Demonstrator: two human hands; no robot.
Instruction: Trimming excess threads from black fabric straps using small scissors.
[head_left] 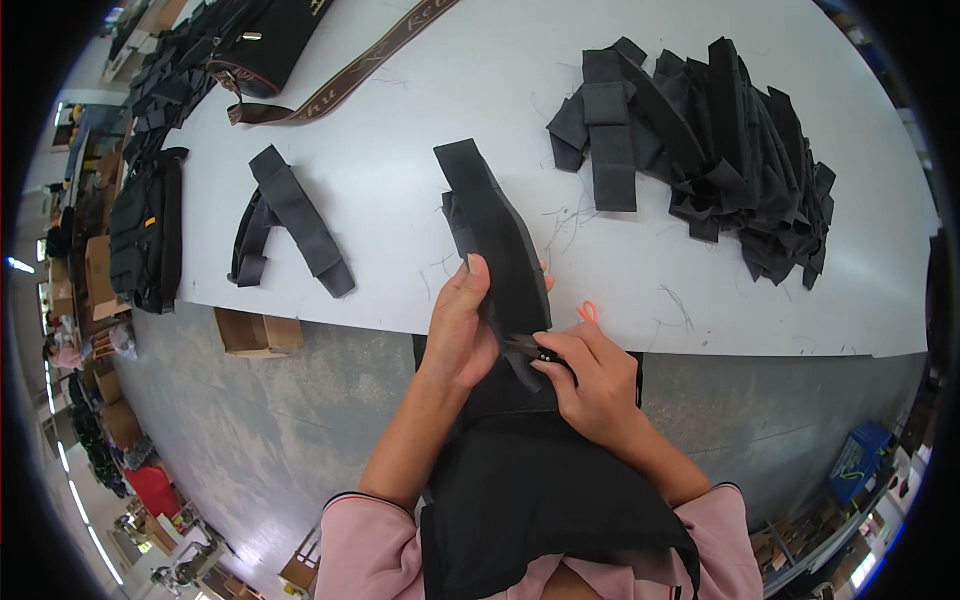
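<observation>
Both hands (left [460,330] | right [590,375]) grip black strap [495,225] between them.

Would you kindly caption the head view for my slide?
Left hand holds a black fabric strip while right hand works small snips at its lower edge.

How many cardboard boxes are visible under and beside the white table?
3 at least: one brown cardboard box under the white table edge, two more by the left floor; others may be hidden.
</observation>
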